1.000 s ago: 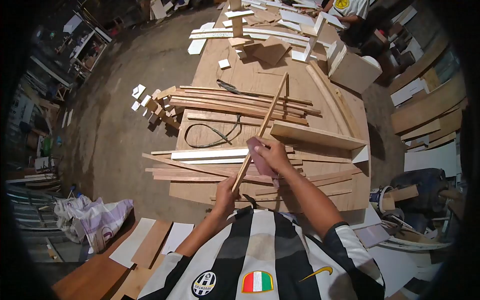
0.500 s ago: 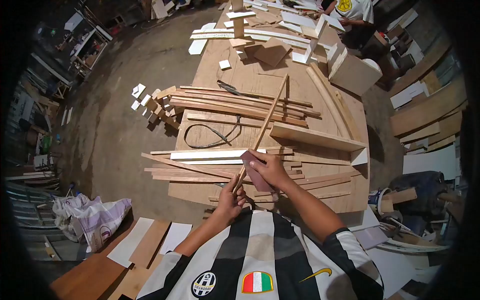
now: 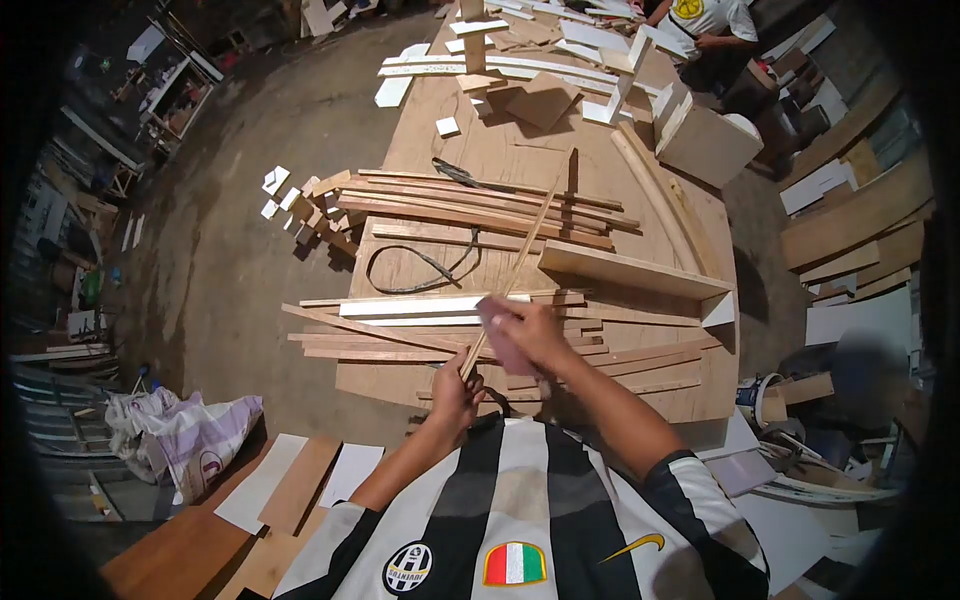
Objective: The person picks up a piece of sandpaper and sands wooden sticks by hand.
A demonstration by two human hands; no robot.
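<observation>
A thin wooden strip [image 3: 529, 243] slants away from me over the workbench, its near end in my closed left hand [image 3: 458, 393]. My right hand [image 3: 533, 333] is closed on a sheet of reddish-brown sandpaper [image 3: 505, 340], pressed around or against the strip a little beyond my left hand. Motion blurs the right fingers and the sandpaper. Under the strip lie several wood strips [image 3: 385, 349] and a white-faced strip [image 3: 410, 309]. A loop of dark strap [image 3: 372, 268] rests to the left, beside a stack of longer strips [image 3: 480, 212].
The plywood workbench [image 3: 420, 150] carries a long board [image 3: 630, 272] at right and a box-like wooden piece [image 3: 705, 143] farther back. Stacked wood offcuts [image 3: 318, 213] stand by its left edge. Another person [image 3: 710, 30] is at the far right. A plastic sack [image 3: 190, 440] sits lower left.
My right hand and the sandpaper have shifted slightly up and left along the strip. The strip's far end has dipped lower and swung slightly left. My left hand keeps its hold.
</observation>
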